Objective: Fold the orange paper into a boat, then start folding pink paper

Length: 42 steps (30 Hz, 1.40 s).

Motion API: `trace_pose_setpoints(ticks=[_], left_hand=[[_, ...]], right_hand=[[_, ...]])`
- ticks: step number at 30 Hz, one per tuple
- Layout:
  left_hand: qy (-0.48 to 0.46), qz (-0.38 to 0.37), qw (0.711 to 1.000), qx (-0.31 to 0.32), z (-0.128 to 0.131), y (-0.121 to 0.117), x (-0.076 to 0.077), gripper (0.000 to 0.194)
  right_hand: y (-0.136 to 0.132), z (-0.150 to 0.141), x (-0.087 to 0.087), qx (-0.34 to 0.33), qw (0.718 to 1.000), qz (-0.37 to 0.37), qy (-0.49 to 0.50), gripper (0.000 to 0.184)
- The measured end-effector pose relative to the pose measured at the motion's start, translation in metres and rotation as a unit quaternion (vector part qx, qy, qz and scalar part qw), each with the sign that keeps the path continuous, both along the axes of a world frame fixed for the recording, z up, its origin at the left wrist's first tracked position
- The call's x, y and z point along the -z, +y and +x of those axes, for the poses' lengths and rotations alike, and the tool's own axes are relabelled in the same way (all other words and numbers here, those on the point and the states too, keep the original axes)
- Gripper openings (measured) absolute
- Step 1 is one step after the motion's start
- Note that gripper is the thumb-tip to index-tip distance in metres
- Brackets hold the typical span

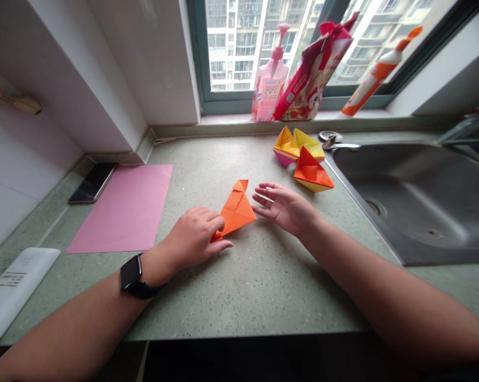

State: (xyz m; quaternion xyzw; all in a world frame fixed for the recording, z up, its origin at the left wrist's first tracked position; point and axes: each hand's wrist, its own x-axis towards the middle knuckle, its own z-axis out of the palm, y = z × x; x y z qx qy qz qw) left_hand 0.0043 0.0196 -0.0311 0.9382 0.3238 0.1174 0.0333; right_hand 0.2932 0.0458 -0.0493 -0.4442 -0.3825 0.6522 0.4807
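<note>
A folded piece of orange paper lies on the countertop, with creases across it and a small folded flap at its top tip. My left hand, a black watch on its wrist, has its fingers curled over the lower left corner of the paper, which they partly hide. Just right of the paper, my right hand is open, fingers spread and palm turned inward, holding nothing. Beyond it stand a red-and-yellow folded paper boat, a yellow-and-pink one and a yellow one, close together.
On the left lie a pink sheet, a dark phone and a white slab-shaped object. A steel sink takes up the right. Along the windowsill stand a pink pump bottle, a red bag and an orange-and-white bottle.
</note>
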Motion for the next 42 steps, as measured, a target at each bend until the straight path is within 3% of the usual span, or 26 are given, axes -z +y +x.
trace_pose_setpoints(ticks=[3,8,15,19,24,26,28,30,33,36,38,42], left_hand=[[0.028,0.019,0.999,-0.026,0.001,-0.003,-0.003,0.037],[0.023,0.019,0.995,-0.091,0.002,-0.003,-0.005,0.012],[-0.097,-0.053,0.975,-0.191,-0.001,-0.001,-0.014,0.021],[-0.225,-0.163,0.938,-0.207,0.000,0.007,-0.012,0.025],[-0.350,-0.305,0.863,-0.200,0.000,0.017,-0.003,0.029],[-0.315,-0.317,0.867,-0.221,-0.002,0.018,-0.001,0.026],[-0.245,-0.248,0.903,-0.251,-0.005,0.018,0.001,0.029],[-0.185,-0.140,0.940,-0.251,-0.007,0.018,0.003,0.032],[-0.151,-0.040,0.972,-0.177,-0.010,0.018,0.007,0.023],[-0.132,-0.041,0.989,-0.050,-0.011,0.018,0.011,0.025],[-0.107,-0.070,0.992,0.016,-0.010,0.018,0.014,0.036],[-0.057,-0.118,0.991,0.041,-0.010,0.018,0.015,0.053]], right_hand=[[-0.006,-0.006,-0.006,-0.008,0.997,-0.039,0.068,0.028],[-0.011,-0.009,-0.013,-0.019,0.991,-0.028,0.131,0.027],[-0.005,-0.007,-0.006,0.019,0.998,0.002,0.059,0.029],[-0.006,-0.013,-0.002,0.051,0.999,-0.008,-0.009,0.037],[-0.006,-0.016,0.002,0.058,0.998,-0.003,-0.040,0.045],[-0.004,-0.013,0.004,0.057,0.996,0.015,-0.063,0.049],[-0.002,-0.010,0.006,0.062,0.989,0.052,-0.124,0.052],[0.000,-0.005,0.008,0.083,0.963,0.108,-0.232,0.052],[-0.001,0.000,0.009,0.099,0.888,0.206,-0.400,0.041],[-0.005,0.000,0.009,0.040,0.812,0.307,-0.495,0.024],[-0.009,-0.002,0.011,-0.012,0.763,0.363,-0.534,0.023],[-0.017,-0.008,0.015,-0.097,0.687,0.394,-0.603,0.032]])
